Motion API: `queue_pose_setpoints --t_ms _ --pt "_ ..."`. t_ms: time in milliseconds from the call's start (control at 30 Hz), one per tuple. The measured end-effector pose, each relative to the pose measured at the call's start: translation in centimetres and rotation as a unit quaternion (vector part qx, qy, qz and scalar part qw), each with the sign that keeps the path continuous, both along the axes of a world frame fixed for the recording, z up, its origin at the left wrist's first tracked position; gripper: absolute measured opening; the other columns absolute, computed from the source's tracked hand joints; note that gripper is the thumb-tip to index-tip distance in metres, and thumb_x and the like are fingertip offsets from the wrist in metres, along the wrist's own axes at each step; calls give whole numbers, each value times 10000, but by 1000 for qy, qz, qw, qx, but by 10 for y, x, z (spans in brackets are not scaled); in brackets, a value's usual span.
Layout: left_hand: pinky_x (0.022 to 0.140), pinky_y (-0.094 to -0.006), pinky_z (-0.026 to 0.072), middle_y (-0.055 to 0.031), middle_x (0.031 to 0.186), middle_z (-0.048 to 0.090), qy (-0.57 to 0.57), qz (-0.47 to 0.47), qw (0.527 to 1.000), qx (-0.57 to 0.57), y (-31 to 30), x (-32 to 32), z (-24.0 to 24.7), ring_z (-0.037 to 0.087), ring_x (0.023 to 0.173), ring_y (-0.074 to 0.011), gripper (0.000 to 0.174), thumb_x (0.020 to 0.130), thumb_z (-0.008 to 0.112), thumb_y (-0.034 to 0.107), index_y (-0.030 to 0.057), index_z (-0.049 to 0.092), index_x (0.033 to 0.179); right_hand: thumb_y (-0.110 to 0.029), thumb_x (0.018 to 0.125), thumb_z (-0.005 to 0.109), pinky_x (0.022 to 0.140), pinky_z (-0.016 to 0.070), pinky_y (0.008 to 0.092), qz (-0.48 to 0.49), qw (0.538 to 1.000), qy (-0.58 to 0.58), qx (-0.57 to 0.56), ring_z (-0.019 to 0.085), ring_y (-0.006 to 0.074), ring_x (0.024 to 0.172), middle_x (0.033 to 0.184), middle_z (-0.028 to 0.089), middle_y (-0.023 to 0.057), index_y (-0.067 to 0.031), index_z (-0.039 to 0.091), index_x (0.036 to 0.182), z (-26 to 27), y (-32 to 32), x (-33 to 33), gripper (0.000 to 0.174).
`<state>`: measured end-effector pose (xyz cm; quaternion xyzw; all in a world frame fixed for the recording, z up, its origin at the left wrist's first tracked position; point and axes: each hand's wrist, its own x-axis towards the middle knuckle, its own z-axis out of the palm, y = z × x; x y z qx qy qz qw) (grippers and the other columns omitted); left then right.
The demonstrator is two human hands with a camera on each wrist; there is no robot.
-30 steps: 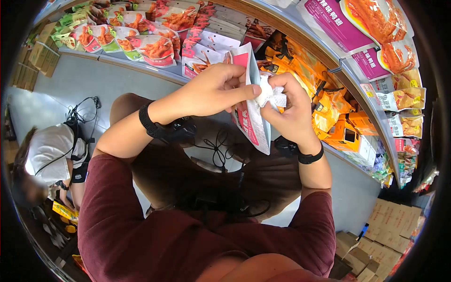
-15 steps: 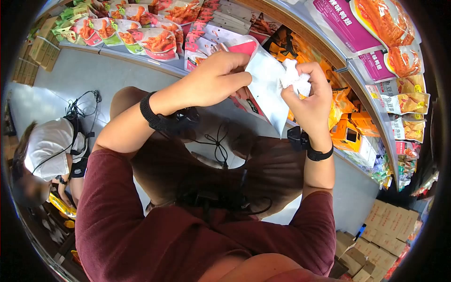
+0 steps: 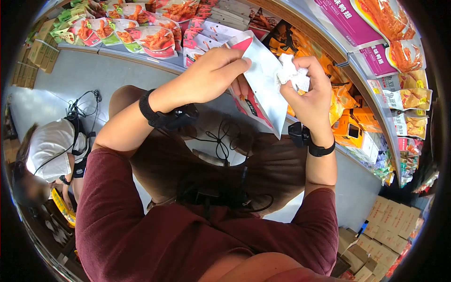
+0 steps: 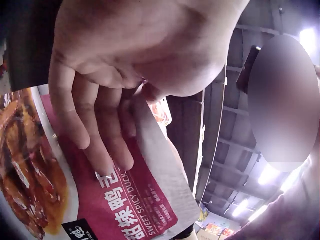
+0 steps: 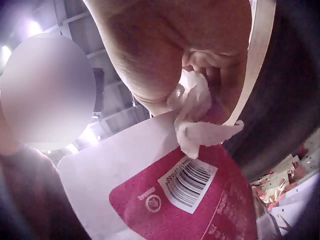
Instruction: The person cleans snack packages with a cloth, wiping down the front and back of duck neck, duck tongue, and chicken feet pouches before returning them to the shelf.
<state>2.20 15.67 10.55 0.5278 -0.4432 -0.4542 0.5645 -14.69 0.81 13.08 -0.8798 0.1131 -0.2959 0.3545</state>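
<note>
A pink and silver-white food pouch (image 3: 265, 77) hangs tilted between the hands in the head view. The left hand (image 3: 213, 75) grips its left edge, thumb on the near side. In the left wrist view the left hand's fingers (image 4: 117, 135) lie over the pouch's pink front (image 4: 145, 200), beside a picture of glazed food. The right hand (image 3: 312, 94) pinches a crumpled white tissue (image 3: 293, 74) next to the pouch's pale face. In the right wrist view the tissue (image 5: 192, 107) hangs from the right hand (image 5: 190, 50) and overlaps the pouch above a barcode label (image 5: 189, 184).
Shelves with pink and green pouches (image 3: 157, 41) run along the top. Orange packages (image 3: 347, 129) stand on the lower right shelf, purple bags (image 3: 347, 21) above them. Cardboard boxes (image 3: 394, 218) sit at lower right. Another person (image 3: 54, 150) crouches at left, near black cables (image 3: 84, 101).
The right hand and tissue have shifted right from their place a second ago. The pouch has turned, showing more of its pale face. The left hand keeps its grip.
</note>
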Motion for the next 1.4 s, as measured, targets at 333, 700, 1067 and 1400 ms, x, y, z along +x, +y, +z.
queue_pose_setpoints --t_ms 333,700,1067,1400 --pt "584 -289 452 -89 655 542 -349 179 918 -55 -2 6 -5 555 602 -164 145 883 580 152 13 542 872 1 674 660 706 473 251 5 999 35 17 588 126 763 906 649 74 -43 536 907 0 2 1 267" --pt "595 -275 472 -133 1142 593 -270 171 933 -165 -15 16 -25 584 711 -189 92 868 548 77 -15 542 860 -7 736 654 713 453 231 -16 976 95 194 557 63 788 855 616 3 -39 556 926 -5 -4 4 216" --pt "686 -336 463 -115 872 534 -301 199 902 -237 -15 14 -27 562 780 -258 78 804 604 34 -4 537 813 8 742 658 722 472 254 -12 994 -2 109 572 95 819 869 606 21 -44 584 930 -20 -10 8 208" --pt "718 -313 479 -102 899 580 -388 158 880 -222 -19 15 -34 592 812 -244 52 780 630 -16 -24 625 831 -23 618 715 756 520 359 78 960 3 -267 619 263 927 1082 591 75 -110 677 953 -4 21 4 348"
